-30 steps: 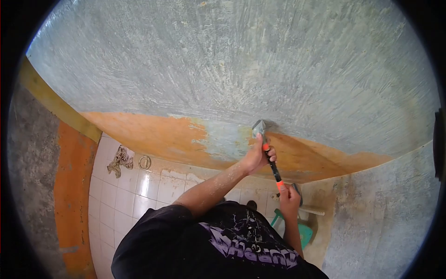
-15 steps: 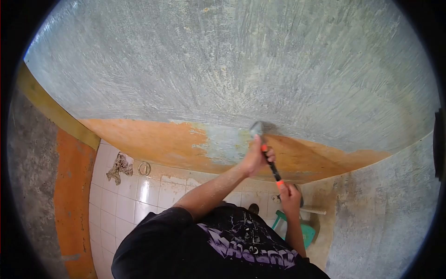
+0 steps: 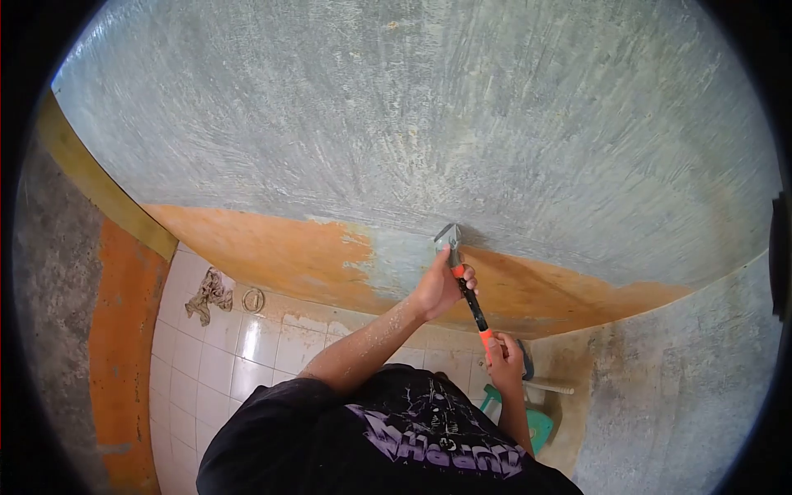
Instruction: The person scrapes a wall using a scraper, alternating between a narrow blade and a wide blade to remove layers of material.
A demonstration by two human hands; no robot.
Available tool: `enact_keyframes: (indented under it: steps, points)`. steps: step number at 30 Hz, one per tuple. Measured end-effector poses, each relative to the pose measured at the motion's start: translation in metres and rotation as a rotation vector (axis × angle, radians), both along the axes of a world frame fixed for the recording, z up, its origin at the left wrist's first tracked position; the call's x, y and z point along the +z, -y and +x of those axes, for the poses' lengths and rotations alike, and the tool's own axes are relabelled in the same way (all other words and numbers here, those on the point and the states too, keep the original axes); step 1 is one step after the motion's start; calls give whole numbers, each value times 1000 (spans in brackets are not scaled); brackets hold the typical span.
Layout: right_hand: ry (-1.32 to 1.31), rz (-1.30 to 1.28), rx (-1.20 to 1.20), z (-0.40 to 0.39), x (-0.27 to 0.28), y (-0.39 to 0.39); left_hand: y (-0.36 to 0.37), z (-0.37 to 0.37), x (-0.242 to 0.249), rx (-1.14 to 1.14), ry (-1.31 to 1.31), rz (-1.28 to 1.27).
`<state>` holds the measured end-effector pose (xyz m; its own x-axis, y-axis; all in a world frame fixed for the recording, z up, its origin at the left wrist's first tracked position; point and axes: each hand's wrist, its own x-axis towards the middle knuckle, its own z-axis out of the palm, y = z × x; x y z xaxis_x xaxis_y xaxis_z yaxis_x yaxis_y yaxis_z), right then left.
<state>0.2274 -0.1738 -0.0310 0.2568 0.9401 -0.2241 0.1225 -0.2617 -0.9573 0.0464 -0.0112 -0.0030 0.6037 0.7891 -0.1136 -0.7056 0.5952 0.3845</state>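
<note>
A long-handled scraper (image 3: pixel 472 304) with a black and orange handle and a grey metal head (image 3: pixel 448 236) rests against the wall. My left hand (image 3: pixel 441 289) is wrapped round the handle just below the head, with the thumb stretched up along it. Farther down, my right hand (image 3: pixel 505 358) grips the orange end of the handle. The head is at the border between the grey scraped wall (image 3: pixel 396 148) and a lower band of orange paint (image 3: pixel 272 247). A pale, bare patch (image 3: pixel 396 260) lies beside the head. Pale flecks dot my left forearm.
On the white tiled floor (image 3: pixel 190 355) at left lie a crumpled, stained cloth (image 3: pixel 210 295) and a ring-shaped object (image 3: pixel 253 300). A green plastic object (image 3: pixel 539 429), partly hidden by my right arm, stands near the right-hand wall (image 3: pixel 660 379). A pale stick-like piece (image 3: pixel 551 388) is beside it.
The scraper and both hands have shifted slightly left and down in the view. The scraper's head, blurred before, now appears sharp. Both hands keep their hold.
</note>
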Motion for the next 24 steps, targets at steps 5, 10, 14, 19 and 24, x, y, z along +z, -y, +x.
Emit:
enact_keyframes:
  steps: [5, 10, 14, 19, 24]
  points:
    - [-341, -136, 245, 5, 8, -2, 1, 7, -5, 50, 22, -29]
    - [-567, -248, 471, 31, 5, -7, 4, 27, -5, 39, -18, -4]
    - [-583, -277, 489, 59, 5, -5, 8, 52, -7, 29, -15, -15]
    - [-518, -281, 447, 95, 1, 3, 17, 85, -7, 25, -38, -7]
    - [-493, -301, 391, 132, -2, -1, 25, 122, -11, 92, -134, 69]
